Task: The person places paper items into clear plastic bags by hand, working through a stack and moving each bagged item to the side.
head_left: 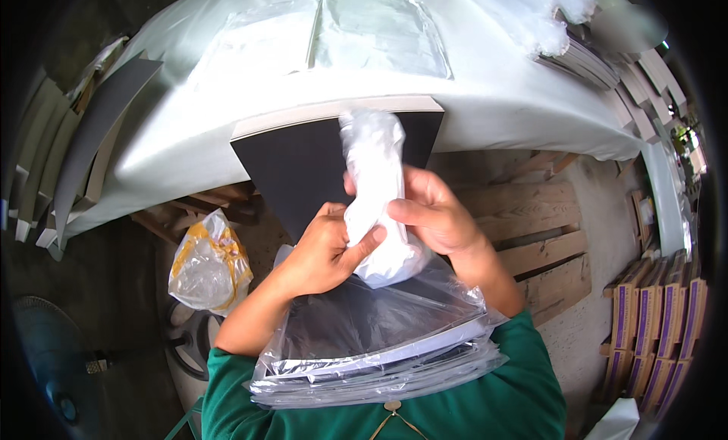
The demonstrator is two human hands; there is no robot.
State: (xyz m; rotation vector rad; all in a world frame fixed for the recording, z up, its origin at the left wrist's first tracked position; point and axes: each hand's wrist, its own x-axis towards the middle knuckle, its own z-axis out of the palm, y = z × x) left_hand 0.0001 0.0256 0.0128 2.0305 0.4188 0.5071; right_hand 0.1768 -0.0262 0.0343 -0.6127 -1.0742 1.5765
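A white, crumpled bundle (377, 182) in thin clear plastic stands upright between my hands, its top slightly blurred. My left hand (327, 247) is closed round its lower left side, with the thumb lying across the front. My right hand (440, 216) grips it from the right, thumb in front and fingers partly hidden behind. Under my hands, a stack of dark sheets in clear plastic sleeves (379, 364) rests against my green shirt. Just beyond the bundle, a black panel with pale edges (292, 163) leans up to the table's near edge.
The table (182, 129) has a pale plastic cover, with flat clear plastic packets (379, 38) on it. Boards (98, 152) stand at the left. Below are a clear bag with yellow tape (208, 266), a fan (49, 364), a wooden pallet (550, 250) and stacked cartons (656, 319).
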